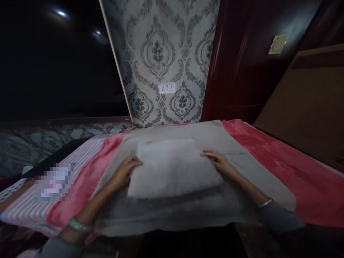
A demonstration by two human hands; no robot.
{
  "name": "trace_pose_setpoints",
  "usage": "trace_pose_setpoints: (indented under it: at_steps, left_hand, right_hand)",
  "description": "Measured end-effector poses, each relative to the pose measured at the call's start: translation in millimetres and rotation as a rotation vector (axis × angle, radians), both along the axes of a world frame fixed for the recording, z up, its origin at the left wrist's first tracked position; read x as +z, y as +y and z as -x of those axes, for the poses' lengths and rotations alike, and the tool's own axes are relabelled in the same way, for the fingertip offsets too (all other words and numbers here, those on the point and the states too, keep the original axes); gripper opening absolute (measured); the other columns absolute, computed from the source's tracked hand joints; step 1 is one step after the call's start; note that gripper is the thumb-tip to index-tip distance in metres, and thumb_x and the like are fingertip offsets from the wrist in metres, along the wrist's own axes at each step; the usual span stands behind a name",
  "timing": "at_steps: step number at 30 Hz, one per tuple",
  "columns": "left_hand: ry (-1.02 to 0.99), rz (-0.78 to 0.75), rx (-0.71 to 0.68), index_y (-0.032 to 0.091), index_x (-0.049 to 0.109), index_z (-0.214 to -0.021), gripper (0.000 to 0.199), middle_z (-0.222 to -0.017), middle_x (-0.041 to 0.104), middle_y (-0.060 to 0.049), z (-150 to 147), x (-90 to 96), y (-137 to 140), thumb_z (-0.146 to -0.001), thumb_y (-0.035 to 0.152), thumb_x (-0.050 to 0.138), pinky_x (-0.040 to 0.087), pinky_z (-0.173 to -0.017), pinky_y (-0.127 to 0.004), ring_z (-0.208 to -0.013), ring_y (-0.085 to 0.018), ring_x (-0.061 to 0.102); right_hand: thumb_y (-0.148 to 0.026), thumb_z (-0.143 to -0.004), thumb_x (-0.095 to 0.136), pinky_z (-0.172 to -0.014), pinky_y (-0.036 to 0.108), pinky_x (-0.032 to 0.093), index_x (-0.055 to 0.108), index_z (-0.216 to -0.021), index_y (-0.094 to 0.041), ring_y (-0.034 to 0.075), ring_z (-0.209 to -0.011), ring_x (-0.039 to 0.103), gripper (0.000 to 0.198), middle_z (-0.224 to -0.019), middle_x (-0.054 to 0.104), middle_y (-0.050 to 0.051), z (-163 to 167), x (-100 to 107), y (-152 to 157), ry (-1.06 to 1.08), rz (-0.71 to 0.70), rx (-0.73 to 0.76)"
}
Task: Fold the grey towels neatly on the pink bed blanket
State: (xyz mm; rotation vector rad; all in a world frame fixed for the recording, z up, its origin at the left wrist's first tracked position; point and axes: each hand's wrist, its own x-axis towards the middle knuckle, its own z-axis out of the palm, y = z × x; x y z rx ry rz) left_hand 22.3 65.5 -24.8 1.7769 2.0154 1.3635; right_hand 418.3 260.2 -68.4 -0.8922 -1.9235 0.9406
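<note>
A white folded cloth (pixel 174 168), roughly rectangular, lies on a larger grey-beige cloth (pixel 204 130) in front of me. My left hand (pixel 128 170) is at its left edge, with thumb and fingers bent together on the fabric. On the opposite side, my right hand (pixel 219 162) rests along the right edge, fingers stretched out and pointing inward. A dark shadow runs under the near edge of the white cloth. Some blur softens the fabric's surface and the fingertips.
Beneath the grey-beige cloth is a pink blanket (pixel 268 157), with a striped sheet (pixel 27 204) at left. A large black screen (pixel 53 64) stands behind left. Patterned wallpaper (pixel 158 43) bears a paper label (pixel 167 88) reading 277. A brown board (pixel 309 107) leans at right.
</note>
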Motion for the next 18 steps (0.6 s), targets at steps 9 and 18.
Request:
trace_pose_setpoints:
  at_steps: [9,18]
  left_hand:
    - [-0.342,0.305,0.191,0.018,0.071,-0.101,0.043,-0.074,0.065,-0.002,-2,-45.7,-1,-0.069,0.048,0.070,0.050,-0.077,-0.032,-0.081,-0.025,0.064]
    - [-0.654,0.193,0.194,0.024,0.053,-0.131,0.072,-0.088,0.063,0.000,-32,-35.0,1,-0.062,0.029,0.073,0.049,-0.062,-0.027,-0.071,-0.018,0.061]
  right_hand:
    - [-0.043,-0.081,0.065,-0.079,0.036,0.051,0.061,-0.134,-0.017,0.023,-0.079,0.062,0.059,-0.082,0.067,0.003,-2,-40,-5,-0.214,0.263,-0.146]
    - [-0.036,-0.073,0.069,-0.069,0.031,0.050,0.057,-0.138,-0.022,0.023,-0.080,0.063,0.067,-0.089,0.067,0.003,15,-23,-15,-0.024,0.406,-0.112]
